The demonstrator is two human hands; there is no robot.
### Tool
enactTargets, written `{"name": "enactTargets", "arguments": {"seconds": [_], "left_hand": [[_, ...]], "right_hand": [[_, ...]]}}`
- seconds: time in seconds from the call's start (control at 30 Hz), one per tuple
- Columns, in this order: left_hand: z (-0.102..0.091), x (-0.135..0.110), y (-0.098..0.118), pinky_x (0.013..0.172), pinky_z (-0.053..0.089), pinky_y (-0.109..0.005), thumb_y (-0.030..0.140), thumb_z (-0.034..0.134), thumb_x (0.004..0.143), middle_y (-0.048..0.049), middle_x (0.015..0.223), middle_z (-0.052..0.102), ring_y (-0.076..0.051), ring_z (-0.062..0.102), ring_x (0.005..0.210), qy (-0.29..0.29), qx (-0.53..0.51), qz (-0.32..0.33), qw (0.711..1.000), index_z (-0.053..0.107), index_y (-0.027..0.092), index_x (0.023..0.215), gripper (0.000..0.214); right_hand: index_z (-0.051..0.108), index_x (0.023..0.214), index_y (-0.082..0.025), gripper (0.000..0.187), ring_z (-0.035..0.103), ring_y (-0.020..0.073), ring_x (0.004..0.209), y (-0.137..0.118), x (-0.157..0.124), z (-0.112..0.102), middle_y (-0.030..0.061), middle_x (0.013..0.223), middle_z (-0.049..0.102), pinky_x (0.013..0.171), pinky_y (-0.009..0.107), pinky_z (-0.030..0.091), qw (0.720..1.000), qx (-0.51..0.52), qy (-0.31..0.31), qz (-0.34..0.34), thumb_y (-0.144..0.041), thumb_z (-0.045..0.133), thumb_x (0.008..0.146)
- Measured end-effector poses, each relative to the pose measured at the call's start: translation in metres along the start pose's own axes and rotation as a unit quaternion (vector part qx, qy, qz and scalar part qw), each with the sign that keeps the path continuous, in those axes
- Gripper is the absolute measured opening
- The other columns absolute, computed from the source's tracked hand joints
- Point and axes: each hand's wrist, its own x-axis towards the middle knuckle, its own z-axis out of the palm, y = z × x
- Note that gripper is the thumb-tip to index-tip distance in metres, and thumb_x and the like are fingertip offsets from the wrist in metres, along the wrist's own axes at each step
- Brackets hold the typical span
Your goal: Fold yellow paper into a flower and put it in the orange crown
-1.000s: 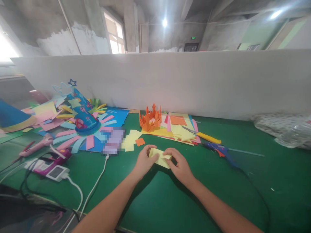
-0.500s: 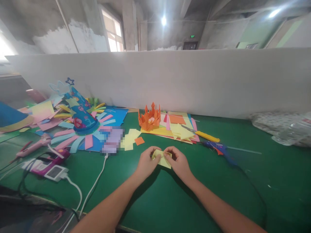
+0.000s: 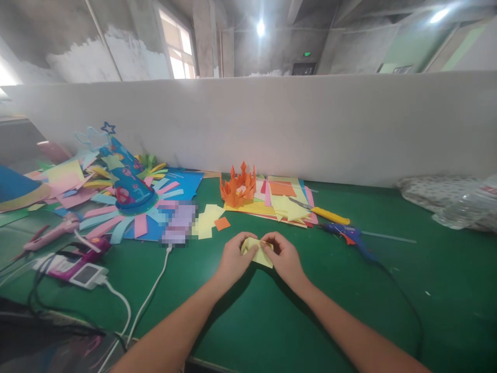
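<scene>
A small folded piece of yellow paper [image 3: 258, 252] sits just above the green table [image 3: 295, 321], pinched from both sides. My left hand [image 3: 234, 257] grips its left edge with thumb and curled fingers. On the right edge, my right hand [image 3: 284, 257] presses its fingertips together on a fold. The two hands almost touch over the paper, and part of it is hidden under the fingers.
Behind the hands lie loose yellow and orange scraps [image 3: 212, 221], an orange paper crown [image 3: 238, 187], stacked coloured sheets [image 3: 285, 204], a yellow-handled cutter [image 3: 325, 213] and a blue glue gun [image 3: 351, 239]. At left stand a blue paper cone [image 3: 125, 178], a pink glue gun [image 3: 54, 233] and white cables [image 3: 149, 298].
My hands have drawn closer together over the yellow paper, which is now folded smaller. The view has tipped slightly.
</scene>
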Motion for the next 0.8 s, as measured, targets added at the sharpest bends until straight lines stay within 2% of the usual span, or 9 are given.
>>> {"name": "enactTargets", "arguments": {"seconds": [0.3, 0.5, 0.8], "left_hand": [[0.0005, -0.0006, 0.004, 0.061, 0.04, -0.023, 0.023, 0.055, 0.073, 0.0011, 0.08, 0.063, -0.013, 0.054, 0.068, 0.012, 0.004, -0.006, 1.0, 0.061, 0.021, 0.089, 0.018], [0.0019, -0.0012, 0.0085, 0.061, 0.04, -0.022, 0.022, 0.054, 0.073, 0.001, 0.079, 0.061, -0.013, 0.053, 0.067, 0.014, 0.003, -0.017, 1.0, 0.059, 0.02, 0.086, 0.014], [0.0069, -0.0033, 0.0018, 0.06, 0.039, -0.023, 0.018, 0.054, 0.071, 0.003, 0.079, 0.057, -0.012, 0.05, 0.064, 0.035, 0.008, -0.012, 0.999, 0.05, 0.021, 0.091, 0.02]], "right_hand": [[0.055, 0.077, -0.02, 0.011, 0.055, 0.0161, 0.065, -0.0006, -0.0009, 0.0013, 0.0012, 0.072, 0.058, 0.059, 0.026, 0.045, 1.0, 0.007, 0.003, -0.006, -0.031, 0.054, 0.079], [0.052, 0.084, -0.02, 0.007, 0.056, 0.0161, 0.07, 0.0019, -0.0017, 0.0032, 0.0012, 0.076, 0.056, 0.063, 0.027, 0.046, 1.0, 0.027, 0.003, -0.012, -0.026, 0.053, 0.079], [0.045, 0.092, -0.022, 0.014, 0.057, 0.0163, 0.073, 0.0077, -0.0023, 0.0081, 0.0007, 0.079, 0.055, 0.067, 0.028, 0.047, 0.999, 0.035, 0.009, -0.011, -0.024, 0.052, 0.081]]}}
